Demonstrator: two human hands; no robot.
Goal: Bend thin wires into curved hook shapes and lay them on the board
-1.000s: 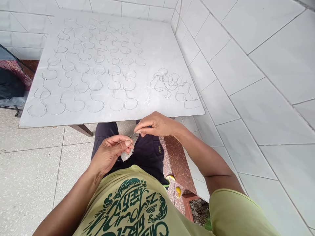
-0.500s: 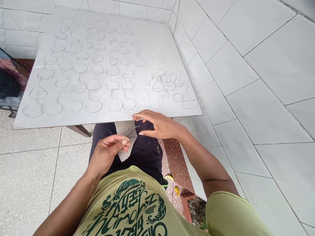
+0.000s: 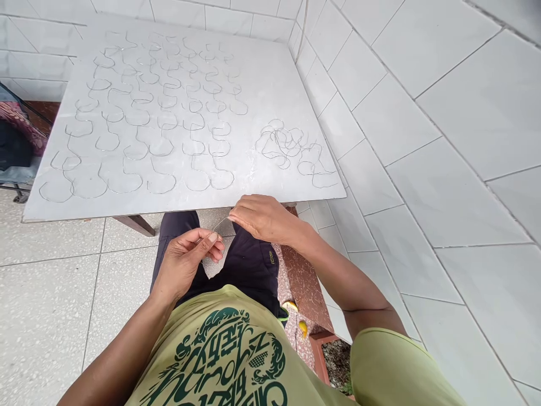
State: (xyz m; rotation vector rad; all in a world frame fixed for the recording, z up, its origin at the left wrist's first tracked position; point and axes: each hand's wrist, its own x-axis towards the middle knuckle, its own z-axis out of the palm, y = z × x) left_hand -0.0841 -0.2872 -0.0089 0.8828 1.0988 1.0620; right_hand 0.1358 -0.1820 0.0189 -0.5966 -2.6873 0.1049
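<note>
A short piece of thin wire spans the gap between my two hands, just off the table's front edge and over my lap. My left hand pinches one end between thumb and fingers. The other end is gripped in the closed fingertips of my right hand, palm turned down. On the white table, many thin wires bent into S-like curves lie in rows across the left and middle. To the right sits a loose tangle of curled wire.
A white tiled wall rises close along the right side. Under the table's front edge shows a wooden leg. Yellow peels lie on the floor by a planter. A dark bag stands at far left.
My right hand has closed from an open pose and taken the free end of the wire. My left hand has kept its pinch, almost unmoved.
</note>
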